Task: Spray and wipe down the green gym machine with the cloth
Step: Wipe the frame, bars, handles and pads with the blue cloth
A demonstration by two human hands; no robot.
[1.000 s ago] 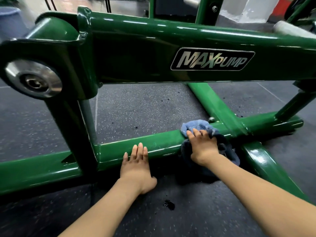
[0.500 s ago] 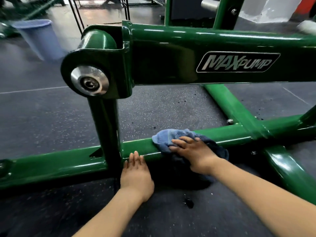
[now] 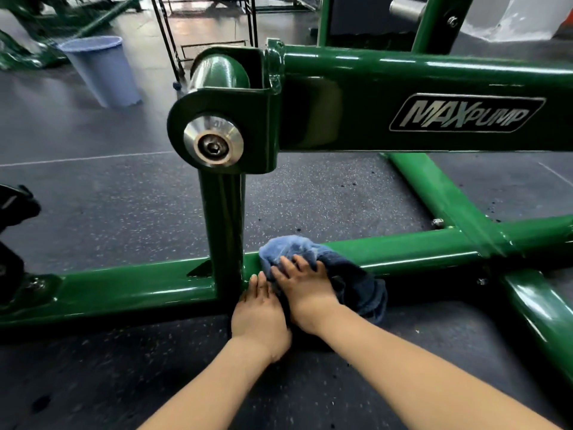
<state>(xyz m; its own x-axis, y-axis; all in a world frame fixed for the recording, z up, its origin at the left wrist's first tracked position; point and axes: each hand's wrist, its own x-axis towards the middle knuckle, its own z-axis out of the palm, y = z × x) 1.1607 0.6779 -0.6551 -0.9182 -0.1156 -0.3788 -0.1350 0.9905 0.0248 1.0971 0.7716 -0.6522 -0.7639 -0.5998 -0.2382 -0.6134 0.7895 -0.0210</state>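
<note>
The green gym machine fills the view: a thick upper arm (image 3: 356, 103) with a MAXPUMP badge, a steel pivot cap, an upright post (image 3: 221, 218) and a low floor bar (image 3: 403, 248). A blue cloth (image 3: 288, 246) lies draped over the floor bar just right of the post. My right hand (image 3: 305, 288) presses flat on the cloth, fingers spread. My left hand (image 3: 259, 311) rests beside it with fingers together, fingertips against the bar at the post's base, touching my right hand. No spray bottle is visible.
A light blue bucket (image 3: 102, 69) stands on the dark rubber floor at the back left. Black metal rack legs (image 3: 173, 35) rise behind the pivot. A dark object (image 3: 14, 209) sits at the left edge. Another green bar (image 3: 539, 308) angles toward me on the right.
My right hand slid the cloth leftward along the floor bar, from near the diagonal brace up to the upright post. My left hand stayed at the post's base. My view shifted left.
</note>
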